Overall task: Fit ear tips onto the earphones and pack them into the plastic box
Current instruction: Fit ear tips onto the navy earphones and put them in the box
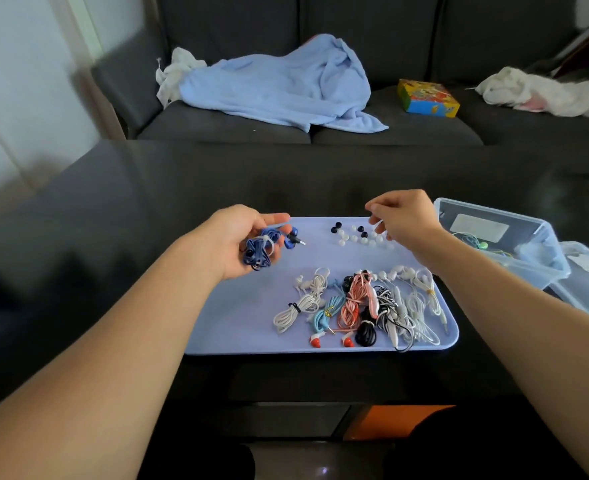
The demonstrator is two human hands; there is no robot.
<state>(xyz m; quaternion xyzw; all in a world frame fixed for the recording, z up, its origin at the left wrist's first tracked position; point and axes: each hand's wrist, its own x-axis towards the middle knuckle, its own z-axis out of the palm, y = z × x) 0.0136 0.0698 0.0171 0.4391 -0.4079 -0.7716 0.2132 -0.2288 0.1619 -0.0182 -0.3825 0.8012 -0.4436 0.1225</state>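
Dark sofa (pixel 390 126) sits behind a dark surface (pixel 147 202) carrying a pale blue tray (pixel 237 327). A clear plastic box (pixel 535 251) stands just right of it. The left hand (pixel 241 240) grips coiled blue earphones (pixel 262 249). The right hand (pixel 404 216) hovers over loose ear tips (pixel 355 237), fingertips pinched; whether it holds one is unclear. Best to steady one earbud, then press the tip on squarely.
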